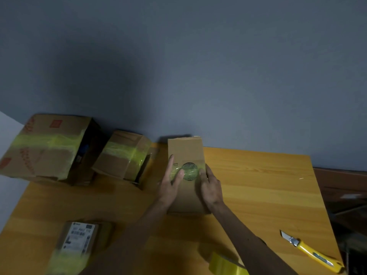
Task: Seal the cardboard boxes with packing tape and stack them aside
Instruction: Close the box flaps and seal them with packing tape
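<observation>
Head view, looking down on a wooden table [258,185] set against a grey wall [198,66]. At the centre we see a narrow cardboard box [185,149] lying flat, its long axis running from 6 to 12 o'clock. A strip of yellow-green tape [189,171] crosses its top face over a round printed mark.

The left hand [170,185] rests on the box's 9 o'clock side. Its fingers are straight and slightly spread, and the fingertips press on the tape. The right hand [211,188] holds the 3 o'clock edge, with the thumb laid on the tape and the other fingers folded over the side of the box.

From the narrow box, we find a medium taped box [125,155] at 9 o'clock, tilted. A large taped box [43,147] with red print stands further out at 9 o'clock, and both are near the wall. A small labelled box [79,239] with tape at its near end lies at 8 o'clock. The tape roll [226,264] sits at 5 o'clock, partly behind the right forearm. A yellow utility knife [311,253], its blade out, lies at 4 o'clock near the table edge.
</observation>
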